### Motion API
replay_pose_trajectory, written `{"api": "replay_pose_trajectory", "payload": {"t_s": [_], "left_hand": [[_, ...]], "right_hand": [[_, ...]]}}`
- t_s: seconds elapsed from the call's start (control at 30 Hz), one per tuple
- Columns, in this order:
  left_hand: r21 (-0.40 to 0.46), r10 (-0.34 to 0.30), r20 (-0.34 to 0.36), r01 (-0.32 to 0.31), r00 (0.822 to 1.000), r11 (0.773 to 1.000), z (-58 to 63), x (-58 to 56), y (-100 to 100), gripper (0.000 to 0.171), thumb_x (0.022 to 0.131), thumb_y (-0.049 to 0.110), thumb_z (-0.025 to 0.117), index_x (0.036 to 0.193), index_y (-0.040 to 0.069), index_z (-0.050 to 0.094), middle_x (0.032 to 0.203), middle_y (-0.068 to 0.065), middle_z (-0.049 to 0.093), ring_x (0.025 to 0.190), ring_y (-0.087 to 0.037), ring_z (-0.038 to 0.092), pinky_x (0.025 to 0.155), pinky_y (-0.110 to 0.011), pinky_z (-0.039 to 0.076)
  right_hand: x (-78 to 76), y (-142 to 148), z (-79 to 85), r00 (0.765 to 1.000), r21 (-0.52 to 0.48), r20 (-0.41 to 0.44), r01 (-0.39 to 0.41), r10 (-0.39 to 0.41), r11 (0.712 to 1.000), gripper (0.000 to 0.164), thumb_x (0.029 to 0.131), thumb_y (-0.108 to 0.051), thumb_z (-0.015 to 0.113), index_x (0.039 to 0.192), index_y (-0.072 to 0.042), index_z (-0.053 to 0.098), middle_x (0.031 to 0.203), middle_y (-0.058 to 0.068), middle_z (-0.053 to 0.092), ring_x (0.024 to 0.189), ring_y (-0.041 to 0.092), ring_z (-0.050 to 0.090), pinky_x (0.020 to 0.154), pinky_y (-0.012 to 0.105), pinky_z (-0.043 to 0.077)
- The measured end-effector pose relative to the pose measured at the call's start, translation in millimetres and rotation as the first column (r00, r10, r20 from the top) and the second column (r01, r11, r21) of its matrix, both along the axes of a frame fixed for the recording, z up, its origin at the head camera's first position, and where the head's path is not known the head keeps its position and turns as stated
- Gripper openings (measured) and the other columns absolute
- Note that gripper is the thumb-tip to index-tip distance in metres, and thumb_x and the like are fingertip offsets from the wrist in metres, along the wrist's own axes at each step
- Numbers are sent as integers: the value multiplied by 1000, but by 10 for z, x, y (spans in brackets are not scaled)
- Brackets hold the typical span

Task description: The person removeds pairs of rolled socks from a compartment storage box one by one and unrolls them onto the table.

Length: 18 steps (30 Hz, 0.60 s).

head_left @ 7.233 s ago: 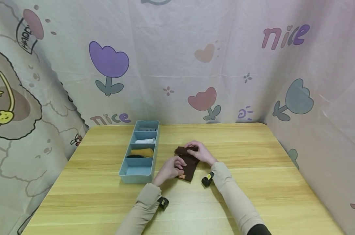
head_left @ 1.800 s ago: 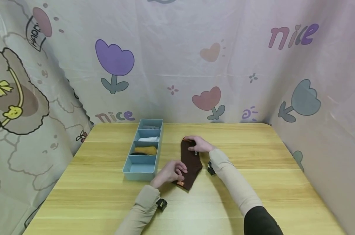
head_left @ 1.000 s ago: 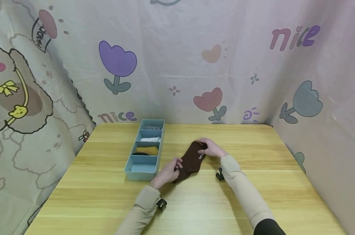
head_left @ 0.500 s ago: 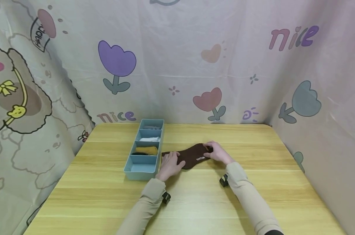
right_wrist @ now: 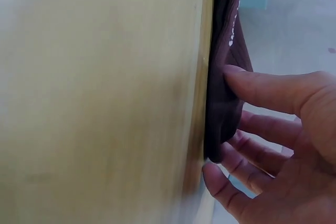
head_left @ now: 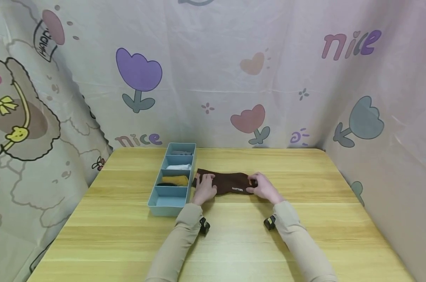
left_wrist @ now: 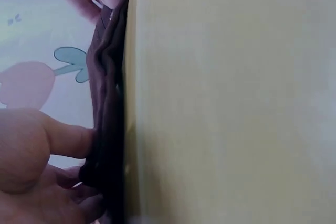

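A dark brown sock (head_left: 227,181) lies flat and crosswise on the table, with white "COTTON" lettering and orange patches near its ends. Its side edge shows layered folds in both wrist views. My left hand (head_left: 204,188) rests on the cuff end, fingers spread over the fabric and thumb (left_wrist: 71,141) against the near edge. At the other end my right hand (head_left: 265,188) pinches the sock, its thumb (right_wrist: 262,90) on the near side and its fingers around the far end. Just left of the sock stands a blue-grey divided box (head_left: 167,210).
Folded cloth items fill several compartments of the box: a grey one (head_left: 181,153) at the back, a white one (head_left: 179,167), and a mustard one (head_left: 175,180) beside something black. The wooden table (head_left: 241,250) meets a printed curtain (head_left: 199,70) behind.
The brown sock has been unfolded and turned from lengthwise to crosswise, its cuff swinging left toward the box. My left hand moved up with the cuff; my right hand shifted right with the toe end.
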<state>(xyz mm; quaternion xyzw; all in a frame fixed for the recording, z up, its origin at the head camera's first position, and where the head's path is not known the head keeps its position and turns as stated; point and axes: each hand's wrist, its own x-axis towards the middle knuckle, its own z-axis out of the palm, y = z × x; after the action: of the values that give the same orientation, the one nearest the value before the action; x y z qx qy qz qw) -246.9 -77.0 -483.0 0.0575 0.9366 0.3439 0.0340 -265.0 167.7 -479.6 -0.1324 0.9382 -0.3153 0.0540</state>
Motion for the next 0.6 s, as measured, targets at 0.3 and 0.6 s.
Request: {"api": "replay_pose_trajectory", "payload": {"t_s": [0.3, 0.6], "left_hand": [[94, 44, -24, -41, 999, 995, -13, -137, 45, 48, 92, -4, 45, 140, -2, 49, 139, -22, 51, 153, -40, 25, 128, -56, -1], [140, 105, -43, -98, 994, 985, -102, -272, 97, 44, 98, 1, 42, 141, 0, 49, 147, -21, 49, 156, -40, 16, 128, -57, -4]], "right_hand": [[97, 22, -15, 999, -4, -1, 39, -39, 999, 50, 84, -15, 80, 127, 5, 63, 119, 21, 60, 95, 27, 54, 88, 47, 50], [181, 17, -15, 999, -46, -6, 37, -38, 998, 40, 85, -11, 78, 119, 6, 68, 107, 17, 62, 87, 21, 55, 77, 33, 48]]}}
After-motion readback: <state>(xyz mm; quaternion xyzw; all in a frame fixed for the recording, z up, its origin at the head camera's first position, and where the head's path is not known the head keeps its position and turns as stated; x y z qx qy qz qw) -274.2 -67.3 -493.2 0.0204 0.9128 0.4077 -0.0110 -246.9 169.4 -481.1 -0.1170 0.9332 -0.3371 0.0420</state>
